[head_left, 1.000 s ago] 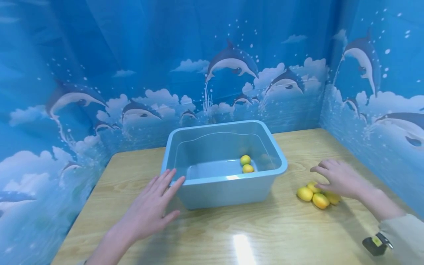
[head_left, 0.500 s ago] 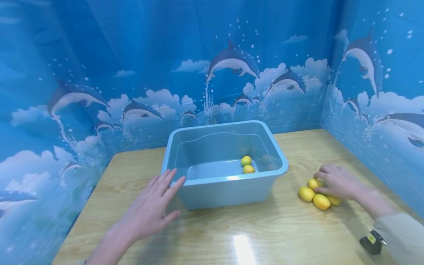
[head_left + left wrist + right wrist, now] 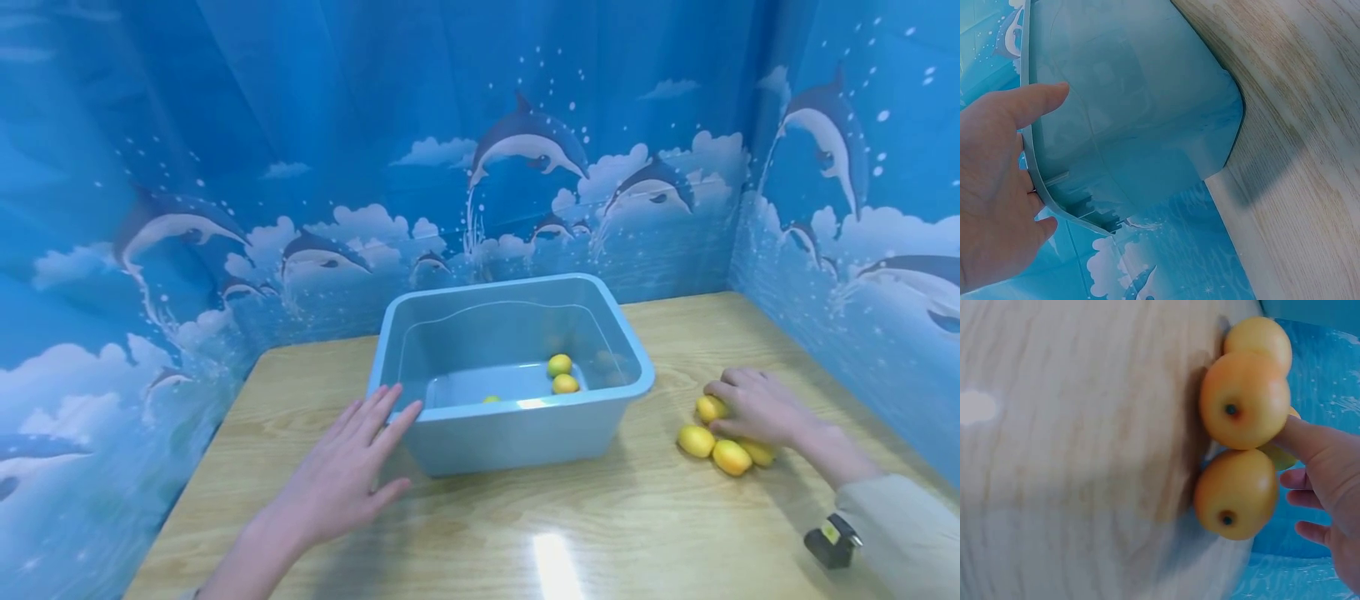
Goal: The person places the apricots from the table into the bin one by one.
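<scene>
A light blue plastic bin (image 3: 517, 437) stands on the table, with several yellow fruits (image 3: 559, 364) inside, one mostly hidden behind the front rim. My left hand (image 3: 337, 479) lies with straight fingers at its front left corner; in the left wrist view the thumb (image 3: 1044, 100) crosses the bin's outer wall. Right of the bin, my right hand (image 3: 761, 408) curls its fingers over a yellow oval fruit (image 3: 709, 408), pinching it between thumb and fingers. Beside it sit more yellow-orange fruits (image 3: 731, 457), showing dark stem spots in the right wrist view, where the thumb passes behind them.
The table (image 3: 645, 533) has a light wood grain. A blue curtain (image 3: 337, 125) printed with dolphins rises behind and along both sides. A small black device (image 3: 832, 542) is at the right sleeve cuff.
My right hand has come down onto the fruit pile and closed around one fruit, shifting it slightly away from the others. Another yellow fruit has come into sight inside the bin. The left hand stays put.
</scene>
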The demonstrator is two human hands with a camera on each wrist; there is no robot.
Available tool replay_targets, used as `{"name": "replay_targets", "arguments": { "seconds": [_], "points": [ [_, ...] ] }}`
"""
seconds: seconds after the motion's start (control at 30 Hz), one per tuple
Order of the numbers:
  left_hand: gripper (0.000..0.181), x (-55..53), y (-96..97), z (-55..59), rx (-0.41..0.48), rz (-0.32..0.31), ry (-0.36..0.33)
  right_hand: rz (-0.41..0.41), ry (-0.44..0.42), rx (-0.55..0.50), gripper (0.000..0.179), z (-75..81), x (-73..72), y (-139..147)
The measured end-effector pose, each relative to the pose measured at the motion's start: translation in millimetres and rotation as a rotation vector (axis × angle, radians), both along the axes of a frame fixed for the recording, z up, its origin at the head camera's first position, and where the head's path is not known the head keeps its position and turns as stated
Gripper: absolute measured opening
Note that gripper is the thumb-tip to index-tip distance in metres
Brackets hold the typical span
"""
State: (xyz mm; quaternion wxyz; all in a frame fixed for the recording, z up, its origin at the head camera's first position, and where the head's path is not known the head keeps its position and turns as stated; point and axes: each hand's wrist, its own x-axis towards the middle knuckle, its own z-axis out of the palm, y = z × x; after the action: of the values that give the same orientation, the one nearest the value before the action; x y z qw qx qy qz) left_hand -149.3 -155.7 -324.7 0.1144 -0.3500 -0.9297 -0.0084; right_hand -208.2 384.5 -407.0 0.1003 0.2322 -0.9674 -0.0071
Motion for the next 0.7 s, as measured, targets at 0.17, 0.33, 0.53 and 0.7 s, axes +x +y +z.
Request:
{"name": "replay_targets", "arguments": {
  "seconds": [0.17, 0.33, 0.53, 0.7],
  "points": [
    [0.09, 0.3, 0.0, -1.0, -0.002, 0.007, -0.005, 0.01, 0.062, -0.017, 0.044, 8.9, -4.1, 0],
    [0.089, 1.0, -0.1, -0.7, 0.0, 0.01, -0.008, 0.043, 0.155, 0.014, 0.042, 23.8, -9.1, -2],
    [0.089, 1.0, 0.2, 0.1, 0.003, 0.006, -0.01, 0.074, 0.24, 0.016, 0.041, 44.8, -16.4, -6],
    [0.089, 0.5, 0.7, 0.8, 0.005, 0.003, -0.012, 0.058, 0.233, 0.024, 0.041, 61.9, -22.7, -13]
  ]
}}
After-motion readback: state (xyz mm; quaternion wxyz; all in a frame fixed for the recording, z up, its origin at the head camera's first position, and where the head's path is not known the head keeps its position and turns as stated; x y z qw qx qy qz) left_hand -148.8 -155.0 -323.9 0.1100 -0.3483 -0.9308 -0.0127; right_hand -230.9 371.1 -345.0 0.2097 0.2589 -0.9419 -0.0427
